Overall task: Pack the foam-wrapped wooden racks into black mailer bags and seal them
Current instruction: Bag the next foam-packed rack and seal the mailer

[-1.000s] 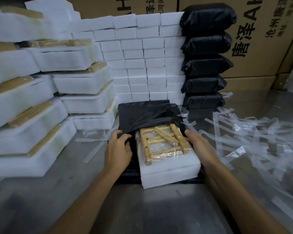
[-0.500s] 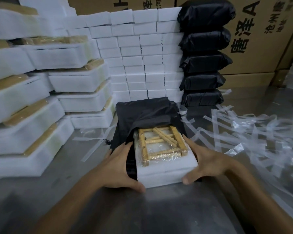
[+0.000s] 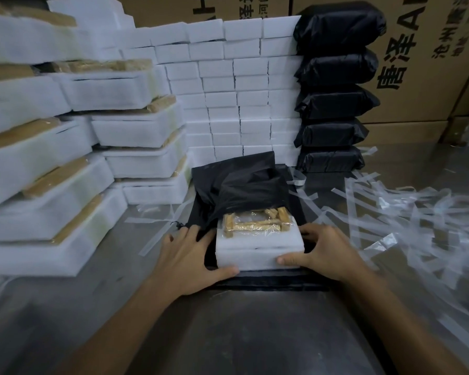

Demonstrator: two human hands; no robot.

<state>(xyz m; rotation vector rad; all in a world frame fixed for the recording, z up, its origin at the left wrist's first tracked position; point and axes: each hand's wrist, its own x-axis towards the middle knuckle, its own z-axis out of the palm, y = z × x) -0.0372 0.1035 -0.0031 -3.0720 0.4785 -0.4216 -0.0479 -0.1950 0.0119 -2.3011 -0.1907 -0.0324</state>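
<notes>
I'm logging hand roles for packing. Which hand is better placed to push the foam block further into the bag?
Likely right. The right hand wraps the near corner of the foam-wrapped rack, thumb on its near face. The left hand lies flat on the black mailer bag beside it, better for pinning.

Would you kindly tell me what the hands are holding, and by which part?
The foam-wrapped rack, at its near end: the right hand grips the near right corner, the left hand presses the near left corner with its thumb.
</notes>
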